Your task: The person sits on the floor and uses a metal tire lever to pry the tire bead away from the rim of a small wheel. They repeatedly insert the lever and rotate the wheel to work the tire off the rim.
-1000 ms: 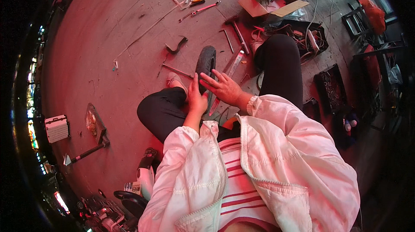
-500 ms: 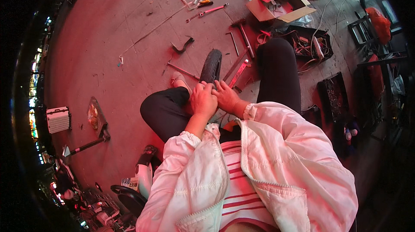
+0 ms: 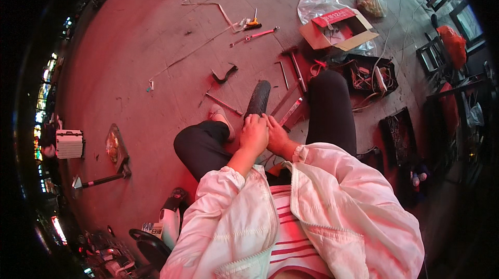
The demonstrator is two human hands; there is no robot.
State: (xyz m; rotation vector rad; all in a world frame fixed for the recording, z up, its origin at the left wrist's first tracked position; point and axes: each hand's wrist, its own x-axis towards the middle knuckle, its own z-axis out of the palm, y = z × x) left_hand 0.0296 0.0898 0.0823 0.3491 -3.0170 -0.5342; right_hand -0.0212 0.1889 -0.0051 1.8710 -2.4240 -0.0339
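A black rubber tyre [image 3: 258, 98] stands between my knees, its tread facing up and its near part hidden under my hands. Both hands sit side by side on its near end. My left hand [image 3: 254, 132] is closed over the tyre, fingers curled. Against it, my right hand [image 3: 277, 134] is closed as well, its fingertips pressing at the tyre's right side. To the right of the tyre lie a long flat bar [image 3: 285, 100] and a red-and-silver tool [image 3: 291, 111]. A thin metal rod [image 3: 223, 104] rests left of it, by my shoe.
Ahead on the floor are a hammer [image 3: 296, 66], a hex key [image 3: 282, 74], a wrench [image 3: 255, 36] and a black curved bracket [image 3: 225, 74]. An open cardboard box [image 3: 337, 29] and a black tray of wires [image 3: 368, 75] stand right. A silver case [image 3: 69, 144] is far left.
The view has tilted, so the floor things and my hands sit lower in it. Both hands remain closed on the tyre's near end.
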